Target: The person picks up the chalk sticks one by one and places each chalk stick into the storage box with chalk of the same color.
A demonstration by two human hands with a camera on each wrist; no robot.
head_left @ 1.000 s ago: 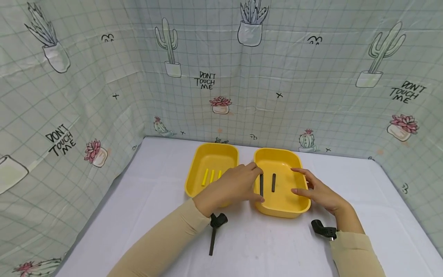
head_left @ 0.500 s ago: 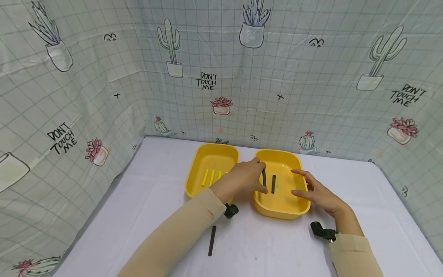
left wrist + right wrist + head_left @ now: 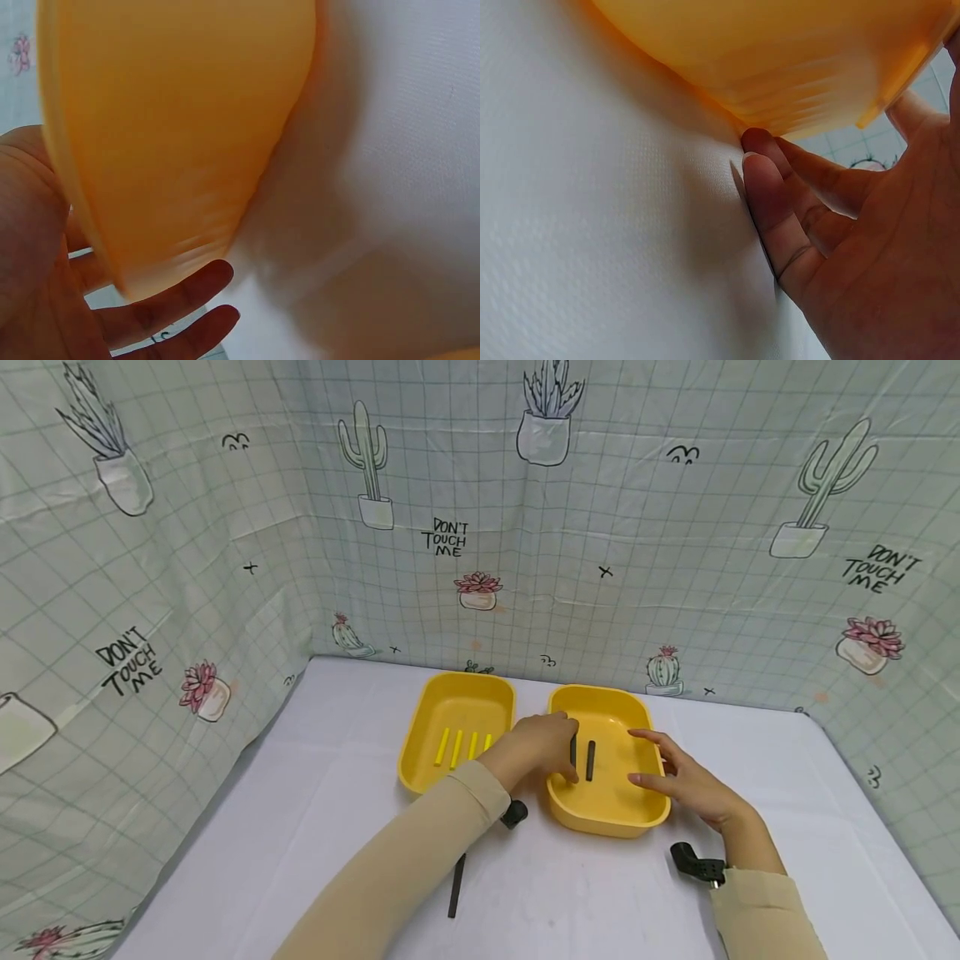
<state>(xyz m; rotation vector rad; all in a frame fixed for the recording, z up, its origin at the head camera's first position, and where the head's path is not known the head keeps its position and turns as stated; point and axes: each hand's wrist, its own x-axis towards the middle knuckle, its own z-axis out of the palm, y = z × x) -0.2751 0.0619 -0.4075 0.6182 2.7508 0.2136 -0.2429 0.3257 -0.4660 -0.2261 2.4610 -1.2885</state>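
Observation:
In the head view, my left hand (image 3: 542, 745) reaches over the near-left rim of the right yellow tray (image 3: 607, 821). Thumb and fingertips hold a short black stick (image 3: 573, 750) by its ends, low inside the tray; the hand covers part of it. Just right of it a second black stick (image 3: 590, 761) lies on the tray floor. My right hand (image 3: 693, 783) grips the tray's right rim, thumb and a finger over the inside. Other fingers (image 3: 772, 187) show against the tray's outer side in the right wrist view. In the left wrist view, fingers (image 3: 176, 304) spread beside the outer wall.
A second yellow tray (image 3: 411, 752) stands to the left, with several yellow sticks (image 3: 456, 750) in it, partly behind my left forearm. Another black stick (image 3: 456, 887) lies on the white tablecloth (image 3: 585, 902) near that sleeve. A patterned cloth wall (image 3: 562, 610) rises behind.
My left hand has moved a little right and farther into the right tray, carrying the black stick beside the other one. My right hand stays on the rim.

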